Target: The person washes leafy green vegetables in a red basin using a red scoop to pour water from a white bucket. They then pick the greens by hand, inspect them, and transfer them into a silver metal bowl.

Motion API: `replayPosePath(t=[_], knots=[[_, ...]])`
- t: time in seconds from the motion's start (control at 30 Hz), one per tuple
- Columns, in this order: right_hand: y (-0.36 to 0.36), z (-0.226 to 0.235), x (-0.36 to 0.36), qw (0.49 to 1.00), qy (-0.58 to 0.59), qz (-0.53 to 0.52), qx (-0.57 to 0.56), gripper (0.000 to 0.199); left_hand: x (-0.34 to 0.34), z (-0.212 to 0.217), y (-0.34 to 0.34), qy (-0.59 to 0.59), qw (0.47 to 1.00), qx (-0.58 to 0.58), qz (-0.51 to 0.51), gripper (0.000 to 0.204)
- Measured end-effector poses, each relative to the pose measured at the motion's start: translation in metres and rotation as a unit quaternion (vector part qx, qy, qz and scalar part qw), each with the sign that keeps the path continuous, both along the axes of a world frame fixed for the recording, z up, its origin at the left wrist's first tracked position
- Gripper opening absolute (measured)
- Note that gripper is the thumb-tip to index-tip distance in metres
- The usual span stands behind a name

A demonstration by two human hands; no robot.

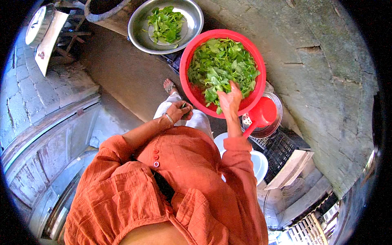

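A wide red basin (261,61) holds a heap of leafy greens (220,61), with some water showing at its left side. My right hand (231,98) reaches in over the near rim, its fingers closed around a bunch of the greens. My left hand (181,111) rests near my knee with its fingers curled in; what lies inside it, if anything, is hidden. Left of the red basin and beyond it, a metal bowl (136,24) contains a smaller pile of leafy greens (165,25).
Beside the red basin at the right is a red dipper (263,112) over a round metal pan (278,110). White tubs (259,163) and a black crate (281,153) stand nearer, by my right arm. A stone wall (326,81) runs along the right. My foot (168,85) is near the basin.
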State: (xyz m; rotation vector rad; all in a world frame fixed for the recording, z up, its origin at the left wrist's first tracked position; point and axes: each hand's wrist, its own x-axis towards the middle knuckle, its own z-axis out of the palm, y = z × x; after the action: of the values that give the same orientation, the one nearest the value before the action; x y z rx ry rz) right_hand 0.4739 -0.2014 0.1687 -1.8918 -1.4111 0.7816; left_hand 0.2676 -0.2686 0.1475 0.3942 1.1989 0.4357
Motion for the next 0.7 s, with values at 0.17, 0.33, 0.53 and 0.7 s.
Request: replayPosePath(t=[0.17,0.33,0.53,0.7], knots=[[-0.001,0.045,0.002,0.999,-0.036,0.029,0.000,0.031,-0.002,-0.010,-0.004,-0.027,1.000,0.001,0.003,0.013],[0.007,-0.042,0.004,0.975,-0.134,0.096,-0.147,0.051,-0.006,-0.006,-0.002,-0.020,1.000,-0.011,0.014,0.013],[0.017,-0.114,-0.023,0.911,-0.223,0.151,-0.313,0.069,-0.013,0.001,0.003,0.000,1.000,-0.018,0.015,0.013],[0.018,-0.129,-0.015,0.940,-0.256,0.139,-0.180,0.035,-0.018,-0.001,0.001,0.006,1.000,-0.012,0.028,0.013]])
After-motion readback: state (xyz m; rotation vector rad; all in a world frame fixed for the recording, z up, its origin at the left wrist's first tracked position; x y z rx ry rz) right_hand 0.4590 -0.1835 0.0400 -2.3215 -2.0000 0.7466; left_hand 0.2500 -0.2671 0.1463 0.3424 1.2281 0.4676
